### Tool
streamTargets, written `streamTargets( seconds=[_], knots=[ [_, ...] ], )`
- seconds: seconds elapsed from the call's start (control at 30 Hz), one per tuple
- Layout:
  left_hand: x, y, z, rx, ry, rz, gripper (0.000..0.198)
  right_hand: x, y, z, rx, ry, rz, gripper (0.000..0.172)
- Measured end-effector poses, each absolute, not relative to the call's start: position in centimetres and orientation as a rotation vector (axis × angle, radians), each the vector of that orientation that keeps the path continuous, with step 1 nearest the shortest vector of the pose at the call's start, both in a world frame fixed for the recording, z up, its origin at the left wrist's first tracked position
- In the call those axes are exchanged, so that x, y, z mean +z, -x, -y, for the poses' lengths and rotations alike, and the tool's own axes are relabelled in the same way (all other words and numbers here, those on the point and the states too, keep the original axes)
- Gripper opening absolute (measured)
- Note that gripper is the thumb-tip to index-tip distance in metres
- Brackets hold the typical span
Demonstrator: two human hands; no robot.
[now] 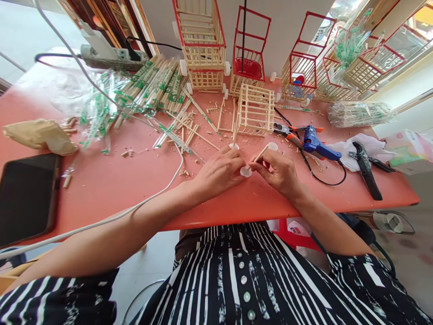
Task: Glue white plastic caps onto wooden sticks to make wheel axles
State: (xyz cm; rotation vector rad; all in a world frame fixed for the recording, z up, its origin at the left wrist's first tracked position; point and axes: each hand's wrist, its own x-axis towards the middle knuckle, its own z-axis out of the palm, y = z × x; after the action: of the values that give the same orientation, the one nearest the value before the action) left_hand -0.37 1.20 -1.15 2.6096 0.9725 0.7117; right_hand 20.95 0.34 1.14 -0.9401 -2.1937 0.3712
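My left hand (221,174) is closed at the table's front, its fingertips against a small white plastic disc (246,171). Another white disc (234,146) shows just beyond its knuckles, by the foot of a thin wooden stick. My right hand (279,171) pinches a short wooden stick (261,154), slanted with its near end by the disc at my left fingers. A third white disc (272,146) lies at the far end of that stick; whether the two are joined I cannot tell. Just beyond both hands stands a small cart body of wooden sticks (256,109).
Finished stick carts with red trim (206,49) line the back wall. Wrapped chopsticks (157,83) are heaped at back left. Pliers (286,131), a blue glue gun (318,143) and a black-handled tool (367,169) lie right. A phone (29,196) lies left; a white cable (149,198) crosses my left forearm.
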Motion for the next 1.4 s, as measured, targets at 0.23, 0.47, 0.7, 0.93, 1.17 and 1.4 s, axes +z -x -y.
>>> streamTargets(
  seconds=[0.23,0.47,0.7,0.93,1.17,1.4],
  knots=[
    [-0.9,0.4,-1.3,0.703,-2.594,-0.955,0.017,1.1,-20.8,-0.4,0.423,0.925,2.203,0.036],
    [-1.0,0.4,-1.2,0.691,-2.575,-0.966,0.017,1.1,-20.7,-0.5,0.447,0.895,2.223,0.034],
    [-0.8,0.3,-1.2,0.651,-2.534,-0.980,0.012,0.9,-20.7,-0.5,0.437,0.901,2.236,0.036],
    [-0.9,0.4,-1.5,0.698,-2.554,-1.004,0.015,1.7,-20.4,-0.7,0.428,0.904,2.271,0.036],
    [-0.7,0.7,-1.9,0.783,-2.538,-1.089,0.009,2.8,-19.9,-2.1,0.409,0.959,2.353,0.035],
    [-1.1,0.7,-2.3,0.752,-2.493,-1.174,0.014,2.5,-19.7,-3.5,0.391,0.884,2.408,0.030]
  ],
)
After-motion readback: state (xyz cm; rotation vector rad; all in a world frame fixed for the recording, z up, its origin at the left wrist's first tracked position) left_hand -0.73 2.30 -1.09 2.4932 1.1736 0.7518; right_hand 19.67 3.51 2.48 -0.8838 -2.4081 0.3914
